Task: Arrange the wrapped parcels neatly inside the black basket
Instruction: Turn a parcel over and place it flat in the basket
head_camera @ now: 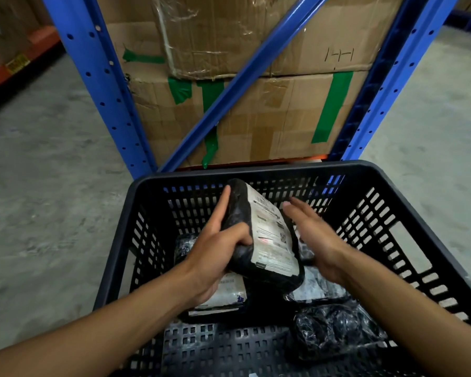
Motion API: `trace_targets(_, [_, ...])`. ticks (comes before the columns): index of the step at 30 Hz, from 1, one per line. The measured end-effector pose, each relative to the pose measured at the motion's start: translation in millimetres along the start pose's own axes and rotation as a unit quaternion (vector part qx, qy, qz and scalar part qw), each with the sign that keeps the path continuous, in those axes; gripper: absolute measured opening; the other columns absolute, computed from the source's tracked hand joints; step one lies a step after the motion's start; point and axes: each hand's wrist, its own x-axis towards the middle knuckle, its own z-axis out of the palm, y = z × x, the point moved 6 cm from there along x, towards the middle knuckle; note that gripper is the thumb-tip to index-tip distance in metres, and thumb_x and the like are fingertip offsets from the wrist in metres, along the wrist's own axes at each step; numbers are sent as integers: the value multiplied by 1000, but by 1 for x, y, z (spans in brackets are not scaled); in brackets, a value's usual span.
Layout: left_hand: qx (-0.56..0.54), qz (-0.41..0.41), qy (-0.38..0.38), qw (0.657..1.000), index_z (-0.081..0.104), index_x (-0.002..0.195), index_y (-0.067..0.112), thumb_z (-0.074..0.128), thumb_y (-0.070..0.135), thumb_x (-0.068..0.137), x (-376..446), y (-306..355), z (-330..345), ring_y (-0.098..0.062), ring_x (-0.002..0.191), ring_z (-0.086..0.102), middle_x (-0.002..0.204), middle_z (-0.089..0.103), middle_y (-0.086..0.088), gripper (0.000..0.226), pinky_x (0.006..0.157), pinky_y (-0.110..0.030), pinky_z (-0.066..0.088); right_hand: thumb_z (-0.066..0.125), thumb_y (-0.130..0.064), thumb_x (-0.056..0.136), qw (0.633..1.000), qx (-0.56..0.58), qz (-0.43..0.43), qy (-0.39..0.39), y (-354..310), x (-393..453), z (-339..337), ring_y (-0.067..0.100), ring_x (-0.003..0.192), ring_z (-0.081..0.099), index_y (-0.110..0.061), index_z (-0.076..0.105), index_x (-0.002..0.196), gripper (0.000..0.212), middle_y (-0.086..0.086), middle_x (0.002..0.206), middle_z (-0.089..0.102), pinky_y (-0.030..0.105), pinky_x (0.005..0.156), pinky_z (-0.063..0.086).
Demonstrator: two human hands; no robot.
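A black slotted basket [408,240] fills the lower half of the head view. My left hand [215,248] grips a black-wrapped parcel with a white shipping label [269,235], held tilted above the basket's middle. My right hand [313,238] is beside the parcel's right edge, fingers straight and together, holding nothing. Beneath lie other parcels: one with a white label [223,295] under my left wrist, a shiny black one [335,327] at the front right, another [318,287] under my right hand, and a dark one [184,248] at the left wall.
A blue steel rack [98,85] with a diagonal brace [239,80] stands just behind the basket, holding large taped cardboard boxes [256,115]. Grey concrete floor [52,200] lies to the left and right. An orange shelf beam [19,63] runs at the far left.
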Motion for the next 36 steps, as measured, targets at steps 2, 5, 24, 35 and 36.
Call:
trace_targets(2, [-34, 19, -9, 999, 39, 138, 66, 63, 8, 62, -1, -3, -12, -20, 104, 74, 113, 77, 16, 99, 82, -40, 62, 55, -64, 86, 997, 49, 42, -35, 16, -1, 11, 25, 126, 54, -47, 19, 152, 76, -2, 147, 54, 52, 105, 42])
trace_targets(5, [-31, 18, -20, 999, 42, 137, 65, 61, 7, 63, -1, -4, -27, -19, 103, 74, 116, 76, 15, 97, 79, -39, 62, 67, -48, 87, 981, 157, 59, -96, 25, -1, 27, 26, 98, 75, -52, 16, 150, 81, -2, 114, 76, 45, 76, 61])
trace_targets(24, [234, -81, 142, 958, 1, 154, 53, 56, 22, 92, -10, -14, -85, -11, 96, 72, 105, 64, 25, 89, 84, -33, 57, 50, -27, 101, 985, -44, -24, -163, 15, -3, 97, 18, 110, 61, -39, -15, 153, 85, -2, 138, 54, 35, 101, 49])
trace_targets(35, [335, -132, 137, 923, -1, 160, 33, 51, 12, 95, -4, -26, -91, -26, 123, 58, 143, 55, -5, 86, 105, -42, 50, 53, -34, 99, 959, -200, -65, -192, 24, 5, 100, 27, 126, 56, -39, -18, 153, 89, 6, 150, 48, 43, 109, 43])
trace_targets(36, [350, -139, 136, 917, -2, 160, 32, 50, 14, 94, -3, -25, -91, -28, 126, 56, 147, 50, -7, 86, 107, -43, 48, 56, -33, 97, 958, -201, -65, -196, 22, 7, 97, 25, 126, 56, -38, -14, 154, 90, 5, 149, 50, 42, 109, 43])
